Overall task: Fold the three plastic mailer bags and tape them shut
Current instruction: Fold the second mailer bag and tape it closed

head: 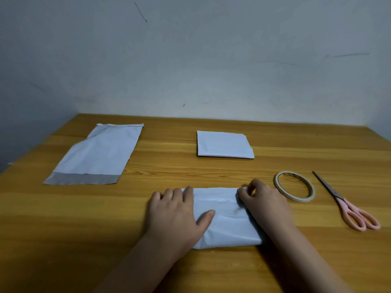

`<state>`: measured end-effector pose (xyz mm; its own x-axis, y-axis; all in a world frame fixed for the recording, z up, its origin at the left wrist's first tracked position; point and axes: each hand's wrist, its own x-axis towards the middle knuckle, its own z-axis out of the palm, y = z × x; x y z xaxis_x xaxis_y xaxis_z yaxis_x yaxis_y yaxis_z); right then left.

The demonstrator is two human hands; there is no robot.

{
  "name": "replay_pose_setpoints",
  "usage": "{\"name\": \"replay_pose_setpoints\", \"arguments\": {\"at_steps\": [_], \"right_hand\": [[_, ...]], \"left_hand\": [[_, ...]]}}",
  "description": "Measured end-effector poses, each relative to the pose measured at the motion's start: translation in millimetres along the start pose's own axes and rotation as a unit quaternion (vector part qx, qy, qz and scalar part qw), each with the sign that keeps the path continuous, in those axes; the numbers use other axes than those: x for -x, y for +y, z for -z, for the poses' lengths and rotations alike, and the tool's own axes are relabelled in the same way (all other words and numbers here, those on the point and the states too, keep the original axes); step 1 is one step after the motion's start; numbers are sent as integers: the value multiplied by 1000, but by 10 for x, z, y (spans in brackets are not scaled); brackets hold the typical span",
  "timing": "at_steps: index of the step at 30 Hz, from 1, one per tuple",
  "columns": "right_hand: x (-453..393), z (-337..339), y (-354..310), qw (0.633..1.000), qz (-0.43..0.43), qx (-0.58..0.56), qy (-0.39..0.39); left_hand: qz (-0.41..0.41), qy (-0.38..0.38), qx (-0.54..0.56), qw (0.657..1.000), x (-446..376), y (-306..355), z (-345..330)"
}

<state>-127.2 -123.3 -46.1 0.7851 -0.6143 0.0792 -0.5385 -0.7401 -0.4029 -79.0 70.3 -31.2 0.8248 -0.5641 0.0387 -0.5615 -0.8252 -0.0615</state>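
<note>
White plastic mailer bag, folded, creased (224, 216), at 6 o'clock: left hand (175, 216) pressing flat, fingers straight; right hand (260, 199) pinching its 1 o'clock corner.

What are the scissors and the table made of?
The scissors: blades look like dull grey metal, handles like smooth pink plastic. The table looks like wood, maybe only a printed wood layer, since the streaky yellow-brown grain has a slight sheen.
</note>
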Motion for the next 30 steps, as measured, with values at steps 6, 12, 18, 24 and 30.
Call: {"name": "replay_pose_setpoints", "arguments": {"at_steps": [6,12,18,24,30], "right_hand": [[-21,66,-25,998,8,54,-17],[-40,111,-39,995,7,91,-35],[-49,116,42,996,-18,86,-30],[-51,140,124,995,-36,91,2],[123,233,-194,987,135,-23,85]], "left_hand": [[8,-19,-33,999,10,70,35],[25,-35,-33,999,17,106,43],[29,-31,-28,999,19,110,23],[40,-26,61,997,29,57,-54],[33,-23,160,986,16,-143,-123]]}}
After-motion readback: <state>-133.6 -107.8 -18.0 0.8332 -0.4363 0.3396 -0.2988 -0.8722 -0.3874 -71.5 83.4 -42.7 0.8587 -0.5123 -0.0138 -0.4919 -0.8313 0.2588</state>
